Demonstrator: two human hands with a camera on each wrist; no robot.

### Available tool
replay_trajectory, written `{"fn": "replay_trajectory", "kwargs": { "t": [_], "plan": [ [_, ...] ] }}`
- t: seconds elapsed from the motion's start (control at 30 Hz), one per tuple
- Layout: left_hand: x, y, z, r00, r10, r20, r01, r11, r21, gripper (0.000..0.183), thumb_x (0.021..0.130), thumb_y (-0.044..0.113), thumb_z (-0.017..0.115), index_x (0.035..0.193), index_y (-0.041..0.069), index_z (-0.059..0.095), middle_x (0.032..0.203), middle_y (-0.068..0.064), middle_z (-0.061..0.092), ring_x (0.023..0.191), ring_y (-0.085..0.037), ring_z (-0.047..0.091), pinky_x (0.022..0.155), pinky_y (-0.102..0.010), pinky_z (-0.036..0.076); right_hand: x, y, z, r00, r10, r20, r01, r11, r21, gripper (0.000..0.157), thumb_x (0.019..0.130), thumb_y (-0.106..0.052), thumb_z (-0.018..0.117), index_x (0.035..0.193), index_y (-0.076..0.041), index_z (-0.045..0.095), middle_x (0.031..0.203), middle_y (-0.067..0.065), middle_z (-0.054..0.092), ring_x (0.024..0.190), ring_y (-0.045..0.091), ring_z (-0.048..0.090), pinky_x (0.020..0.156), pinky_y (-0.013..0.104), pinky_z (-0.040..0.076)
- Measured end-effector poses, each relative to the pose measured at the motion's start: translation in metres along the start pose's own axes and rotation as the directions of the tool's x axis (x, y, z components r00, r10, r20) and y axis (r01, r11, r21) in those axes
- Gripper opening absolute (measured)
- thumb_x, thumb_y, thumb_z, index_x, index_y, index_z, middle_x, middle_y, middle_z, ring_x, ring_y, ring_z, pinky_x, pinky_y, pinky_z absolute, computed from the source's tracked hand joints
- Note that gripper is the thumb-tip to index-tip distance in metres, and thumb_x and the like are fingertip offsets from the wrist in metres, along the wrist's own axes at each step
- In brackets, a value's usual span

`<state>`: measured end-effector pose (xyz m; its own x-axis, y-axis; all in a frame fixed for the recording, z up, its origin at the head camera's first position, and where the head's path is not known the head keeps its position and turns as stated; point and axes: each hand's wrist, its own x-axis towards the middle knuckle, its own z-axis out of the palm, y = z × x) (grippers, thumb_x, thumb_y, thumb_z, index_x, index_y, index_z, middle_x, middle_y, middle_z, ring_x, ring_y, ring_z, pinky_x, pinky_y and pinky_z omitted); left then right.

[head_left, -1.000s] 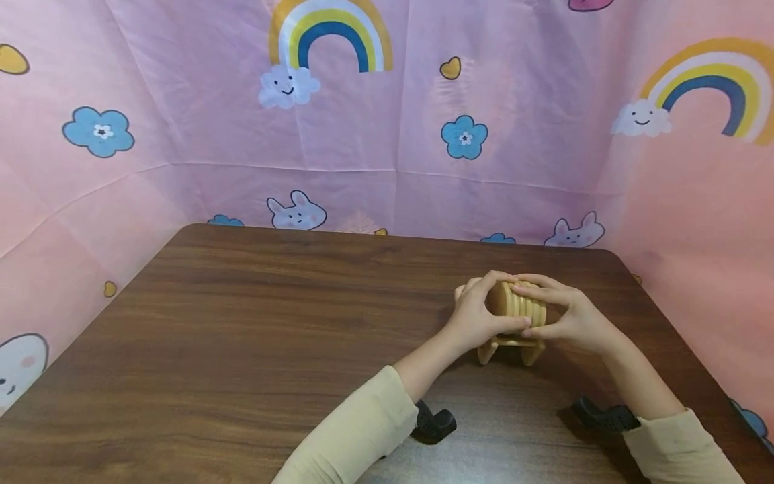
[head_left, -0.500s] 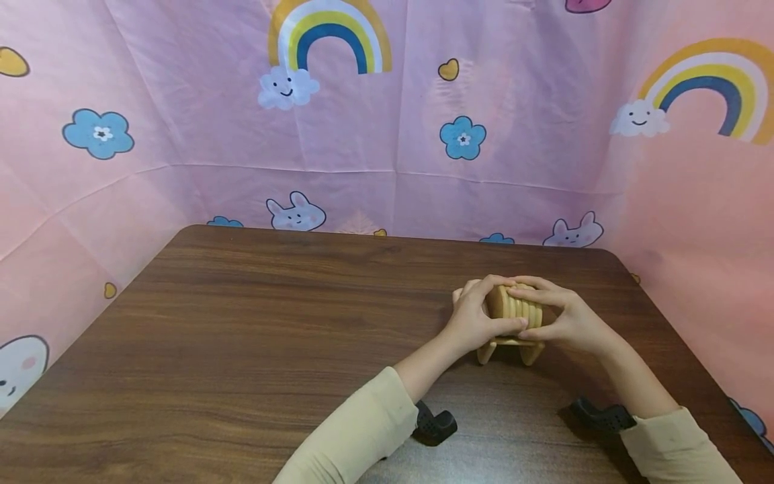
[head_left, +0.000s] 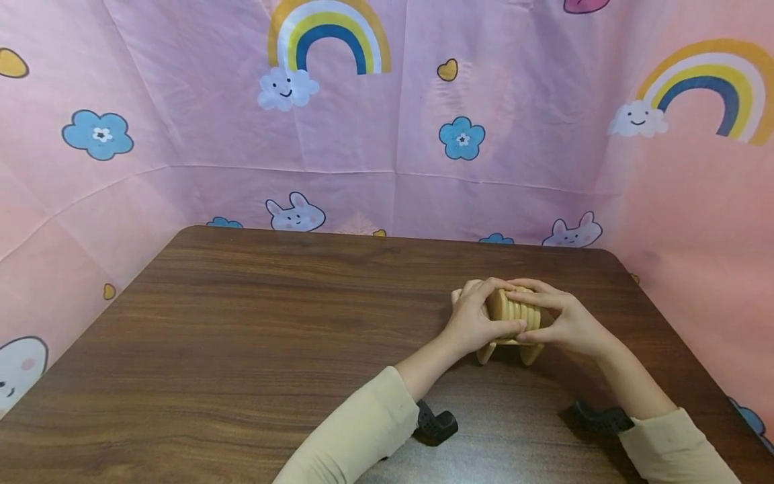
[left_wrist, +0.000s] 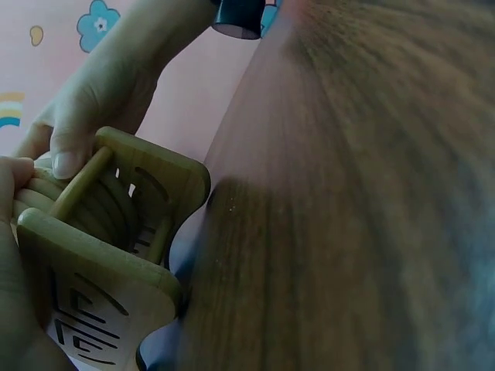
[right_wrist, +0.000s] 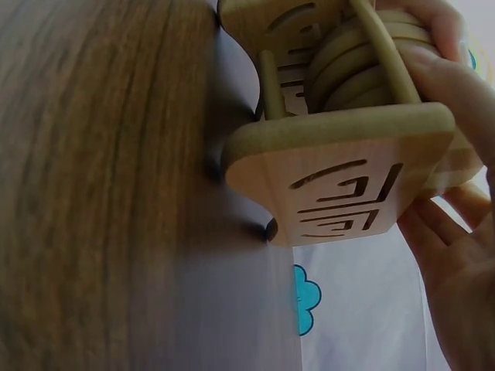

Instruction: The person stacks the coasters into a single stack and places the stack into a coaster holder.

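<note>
A stack of round wooden coasters [head_left: 516, 310] stands on edge in a light wooden holder [right_wrist: 340, 182] on the right part of the table. The holder's end panels have cut-out slot patterns, and rods join them. My left hand [head_left: 473, 324] grips the stack from the left, fingers over the top and thumb along the near side. From the right, my right hand [head_left: 571, 327] holds the same stack, its fingertips meeting those of the left. In the left wrist view the coasters [left_wrist: 93, 209] sit down between the two panels, behind a rod. The hands hide the stack's far side.
The brown wood-grain table [head_left: 272, 336] spreads widely to the left. A printed pink cloth [head_left: 351, 134] surrounds its back and sides. Black wrist straps [head_left: 437, 425] hang beneath both forearms, near the tabletop.
Both hands have come down slightly and a touch to the left with the coasters, which now sit a little lower in the holder. The holder stays in place.
</note>
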<state>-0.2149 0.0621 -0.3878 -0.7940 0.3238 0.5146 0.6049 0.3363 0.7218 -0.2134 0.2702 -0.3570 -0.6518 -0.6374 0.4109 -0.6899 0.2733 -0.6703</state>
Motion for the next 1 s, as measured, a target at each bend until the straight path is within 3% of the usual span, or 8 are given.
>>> {"fn": "replay_trajectory", "kwargs": {
  "t": [0.37, 0.6, 0.83, 1.0],
  "plan": [
    [-0.002, -0.005, -0.001, 0.999, -0.007, 0.048, 0.003, 0.997, 0.08, 0.058, 0.076, 0.045, 0.079, 0.126, 0.029, 0.057, 0.125, 0.016, 0.057, 0.12, -0.004, 0.04, 0.096, -0.034, 0.025, -0.001, 0.003, 0.0, 1.0, 0.001, 0.011, -0.002, 0.999, 0.039, 0.065, 0.068, 0.009, 0.08, 0.129, 0.003, 0.058, 0.14, 0.017, 0.044, 0.129, 0.013, 0.04, 0.099, 0.021, 0.035],
    [-0.003, -0.006, -0.005, 0.996, -0.037, 0.079, 0.037, 0.999, -0.006, 0.06, 0.077, 0.046, 0.078, 0.131, 0.032, 0.055, 0.128, 0.017, 0.054, 0.121, -0.002, 0.038, 0.097, -0.035, 0.023, -0.003, 0.009, -0.001, 1.0, 0.019, 0.008, -0.02, 0.998, 0.064, 0.062, 0.07, 0.012, 0.077, 0.128, 0.006, 0.057, 0.138, 0.018, 0.044, 0.128, 0.016, 0.04, 0.102, 0.021, 0.031],
    [-0.001, -0.01, -0.004, 0.997, -0.001, 0.075, 0.005, 0.998, -0.059, 0.052, 0.079, 0.04, 0.077, 0.126, 0.029, 0.06, 0.131, 0.018, 0.053, 0.121, -0.001, 0.038, 0.095, -0.032, 0.022, -0.003, 0.008, -0.003, 1.0, 0.006, 0.006, -0.007, 0.994, 0.108, 0.062, 0.07, 0.015, 0.076, 0.128, 0.009, 0.055, 0.138, 0.017, 0.044, 0.128, 0.017, 0.04, 0.101, 0.022, 0.034],
    [-0.002, -0.011, -0.006, 0.994, -0.044, 0.097, 0.056, 0.991, -0.121, 0.054, 0.081, 0.039, 0.076, 0.131, 0.031, 0.057, 0.133, 0.019, 0.05, 0.122, -0.003, 0.037, 0.097, -0.036, 0.022, -0.003, 0.007, -0.001, 1.0, 0.013, -0.006, -0.012, 0.992, 0.122, 0.062, 0.071, 0.015, 0.074, 0.129, 0.008, 0.054, 0.138, 0.019, 0.043, 0.129, 0.02, 0.039, 0.101, 0.023, 0.034]
  ]
}}
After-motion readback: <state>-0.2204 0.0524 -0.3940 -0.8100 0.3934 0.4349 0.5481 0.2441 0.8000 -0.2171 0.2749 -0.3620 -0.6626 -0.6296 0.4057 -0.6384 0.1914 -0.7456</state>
